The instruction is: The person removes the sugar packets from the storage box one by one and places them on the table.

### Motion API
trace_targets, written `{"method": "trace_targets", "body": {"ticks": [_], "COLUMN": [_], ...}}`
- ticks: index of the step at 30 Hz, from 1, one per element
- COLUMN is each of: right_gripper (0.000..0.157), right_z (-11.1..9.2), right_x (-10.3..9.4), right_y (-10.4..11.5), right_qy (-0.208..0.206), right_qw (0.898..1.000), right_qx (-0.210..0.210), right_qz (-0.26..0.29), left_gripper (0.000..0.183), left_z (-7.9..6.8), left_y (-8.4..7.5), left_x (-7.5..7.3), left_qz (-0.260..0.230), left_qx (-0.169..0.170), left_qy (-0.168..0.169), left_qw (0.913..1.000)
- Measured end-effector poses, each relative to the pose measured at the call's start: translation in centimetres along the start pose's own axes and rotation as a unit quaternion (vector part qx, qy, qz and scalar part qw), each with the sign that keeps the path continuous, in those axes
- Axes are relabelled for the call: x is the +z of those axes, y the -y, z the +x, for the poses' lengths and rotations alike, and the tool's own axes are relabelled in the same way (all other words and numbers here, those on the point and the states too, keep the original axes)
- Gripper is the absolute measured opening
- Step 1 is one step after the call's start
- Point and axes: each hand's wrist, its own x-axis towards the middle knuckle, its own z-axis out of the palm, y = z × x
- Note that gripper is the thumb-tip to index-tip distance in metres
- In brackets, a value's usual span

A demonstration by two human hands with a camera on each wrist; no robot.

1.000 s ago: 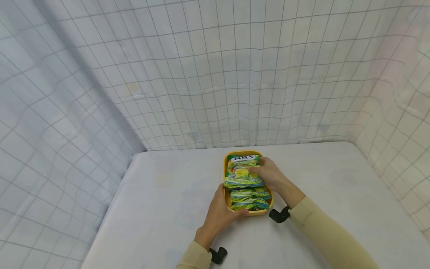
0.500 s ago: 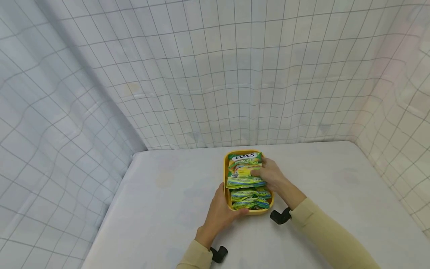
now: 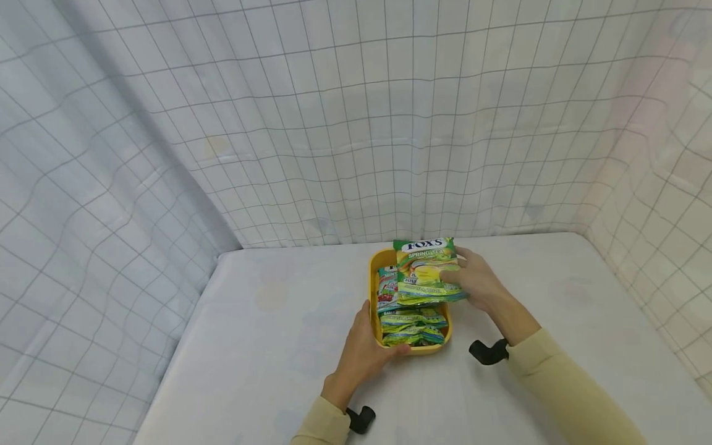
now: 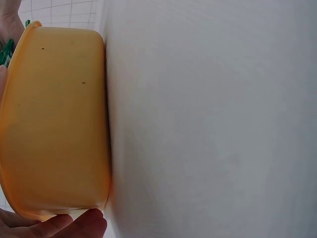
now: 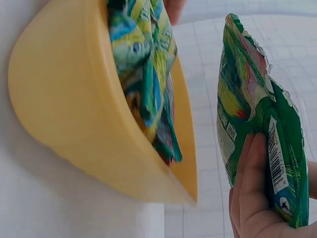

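My right hand (image 3: 477,281) pinches a green and yellow candy packet (image 3: 427,272) marked FOX'S SPRING TEA, thumb on its front and fingers behind. In the right wrist view the packet (image 5: 262,124) is up off the other packets, apart from the basket's rim. A yellow plastic basket (image 3: 374,278) stands on the table. My left hand (image 3: 363,352) holds its near left corner, thumb along the front rim and fingers on the left side. Inside lie more green packets (image 3: 413,327) and a red and teal one (image 3: 386,287) marked MINT, partly covered by the held packet.
The white-covered table (image 3: 278,321) extends to both sides of the basket. Behind it hangs a white curtain (image 3: 356,136) with a grid pattern, reaching down to the table's back edge. More curtain hangs at left and right.
My right hand has lifted the Spring Tea packet and moved it to the right, uncovering part of the red and teal packet. My left hand stays at the basket.
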Motion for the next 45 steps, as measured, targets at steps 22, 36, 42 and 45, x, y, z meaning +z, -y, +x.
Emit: {"method": "trace_targets", "body": {"ticks": [22, 36, 42, 45], "right_gripper": [0.091, 0.092, 0.090, 0.090], "right_z": [-1.2, -0.3, 0.1, 0.4], "right_x": [-7.4, -9.6, -9.8, -9.6], "right_y": [-0.6, -3.3, -4.7, -5.1], "right_qy": [-0.021, -0.040, -0.037, -0.037], "right_qw": [0.998, 0.999, 0.999, 0.999], "right_qx": [-0.030, 0.009, 0.004, 0.006], "right_qz": [0.046, 0.028, 0.015, 0.010], "left_gripper": [0.122, 0.122, 0.123, 0.122], "left_z": [0.0, -0.1, -0.1, -0.1], "left_y": [0.1, 0.1, 0.0, 0.0], "left_x": [0.0, 0.2, 0.2, 0.2], "left_qz": [0.009, -0.005, -0.015, -0.015], "left_qx": [0.024, 0.035, 0.027, 0.027], "left_qy": [0.002, -0.008, -0.008, -0.009], "left_qw": [0.9997, 0.9993, 0.9995, 0.9995]}}
